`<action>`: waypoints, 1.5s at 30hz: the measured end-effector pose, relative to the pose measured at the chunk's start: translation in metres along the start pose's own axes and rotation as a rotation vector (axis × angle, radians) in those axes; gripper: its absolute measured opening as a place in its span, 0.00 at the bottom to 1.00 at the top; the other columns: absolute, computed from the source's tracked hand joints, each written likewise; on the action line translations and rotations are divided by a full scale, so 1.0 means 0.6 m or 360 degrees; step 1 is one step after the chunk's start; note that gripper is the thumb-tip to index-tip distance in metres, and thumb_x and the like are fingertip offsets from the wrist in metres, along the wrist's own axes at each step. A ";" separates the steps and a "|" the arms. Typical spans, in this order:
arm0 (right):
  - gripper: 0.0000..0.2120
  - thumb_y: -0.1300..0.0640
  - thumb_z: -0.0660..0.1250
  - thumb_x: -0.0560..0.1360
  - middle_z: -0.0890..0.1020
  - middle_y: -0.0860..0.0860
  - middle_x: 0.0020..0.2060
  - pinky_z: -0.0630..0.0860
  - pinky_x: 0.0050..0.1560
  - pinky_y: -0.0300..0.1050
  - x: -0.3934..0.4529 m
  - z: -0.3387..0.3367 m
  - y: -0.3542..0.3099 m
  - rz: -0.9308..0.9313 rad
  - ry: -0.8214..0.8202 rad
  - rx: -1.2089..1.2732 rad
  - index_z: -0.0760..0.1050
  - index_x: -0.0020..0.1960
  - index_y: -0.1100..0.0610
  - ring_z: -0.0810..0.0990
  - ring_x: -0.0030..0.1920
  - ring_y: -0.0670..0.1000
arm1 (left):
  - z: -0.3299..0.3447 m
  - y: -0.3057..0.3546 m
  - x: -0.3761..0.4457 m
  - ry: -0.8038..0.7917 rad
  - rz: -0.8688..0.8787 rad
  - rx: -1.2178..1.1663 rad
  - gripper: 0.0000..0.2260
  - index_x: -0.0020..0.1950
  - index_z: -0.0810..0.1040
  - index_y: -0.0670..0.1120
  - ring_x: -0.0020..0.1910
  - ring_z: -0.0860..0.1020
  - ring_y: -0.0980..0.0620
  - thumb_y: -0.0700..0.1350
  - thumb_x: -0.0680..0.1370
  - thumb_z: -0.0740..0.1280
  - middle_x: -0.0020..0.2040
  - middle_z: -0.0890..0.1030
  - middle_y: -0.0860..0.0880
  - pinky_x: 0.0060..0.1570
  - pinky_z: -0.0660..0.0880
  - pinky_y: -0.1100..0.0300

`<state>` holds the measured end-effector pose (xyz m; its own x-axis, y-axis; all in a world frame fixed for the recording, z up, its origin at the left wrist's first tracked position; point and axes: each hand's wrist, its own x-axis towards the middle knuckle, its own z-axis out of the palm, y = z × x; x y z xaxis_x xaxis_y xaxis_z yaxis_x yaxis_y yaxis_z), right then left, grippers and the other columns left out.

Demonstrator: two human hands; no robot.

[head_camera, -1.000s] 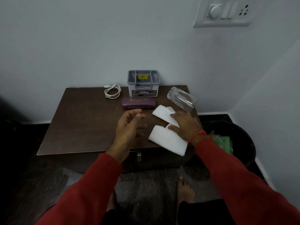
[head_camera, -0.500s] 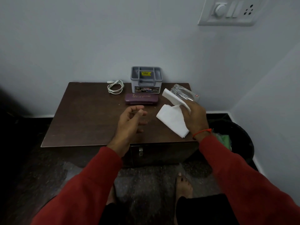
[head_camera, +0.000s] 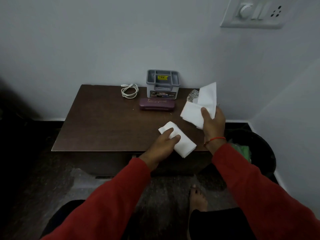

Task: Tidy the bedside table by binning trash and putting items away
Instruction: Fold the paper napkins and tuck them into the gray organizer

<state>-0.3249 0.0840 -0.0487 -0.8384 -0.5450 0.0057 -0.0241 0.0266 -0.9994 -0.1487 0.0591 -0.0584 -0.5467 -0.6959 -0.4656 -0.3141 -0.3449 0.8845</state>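
On the dark wooden bedside table (head_camera: 97, 125) my right hand (head_camera: 213, 122) holds a white tissue (head_camera: 200, 104) lifted above the table's right side. A second white tissue (head_camera: 183, 144) lies near the front edge, with the fingers of my left hand (head_camera: 164, 144) pressed on its left part. A crumpled clear wrapper (head_camera: 193, 95) shows partly behind the raised tissue. At the back stand a grey organiser box (head_camera: 162, 84), a coiled white cable (head_camera: 129, 91) and a purple case (head_camera: 157, 104).
A black bin (head_camera: 266, 153) with green trash inside stands on the floor right of the table, against the side wall. A switch panel (head_camera: 254, 13) is on the wall above. My bare foot (head_camera: 198, 200) is on the floor in front.
My right hand has lifted one tissue higher and to the right. My left hand moved right and came down onto the other tissue near the front edge.
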 end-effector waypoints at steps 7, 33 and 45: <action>0.09 0.61 0.72 0.73 0.83 0.54 0.47 0.81 0.51 0.56 -0.042 0.028 0.025 0.0220 -0.0331 -0.0078 0.76 0.52 0.57 0.82 0.47 0.53 | -0.013 -0.001 0.023 0.0352 0.0144 -0.0381 0.16 0.72 0.73 0.46 0.64 0.80 0.47 0.42 0.85 0.60 0.67 0.80 0.46 0.63 0.78 0.46; 0.20 0.49 0.61 0.73 0.77 0.51 0.60 0.70 0.61 0.57 -0.052 -0.012 0.004 -0.0792 -0.0652 -0.1869 0.76 0.64 0.42 0.73 0.61 0.58 | -0.014 0.025 0.042 0.0499 0.0228 -0.0258 0.18 0.72 0.76 0.45 0.64 0.79 0.47 0.37 0.81 0.67 0.67 0.80 0.46 0.64 0.76 0.52; 0.27 0.40 0.61 0.76 0.71 0.50 0.71 0.67 0.65 0.57 -0.071 0.012 0.041 -0.0794 -0.1079 -0.2125 0.65 0.73 0.45 0.69 0.69 0.57 | -0.043 0.022 0.039 0.0549 0.0261 -0.0304 0.13 0.66 0.78 0.46 0.45 0.78 0.62 0.40 0.81 0.67 0.51 0.81 0.55 0.38 0.72 0.71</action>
<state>-0.2860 0.1016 -0.0738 -0.2188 -0.9732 -0.0703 -0.9624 0.2271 -0.1492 -0.1458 0.0220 -0.0569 -0.2756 -0.9100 -0.3098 -0.0773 -0.3002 0.9507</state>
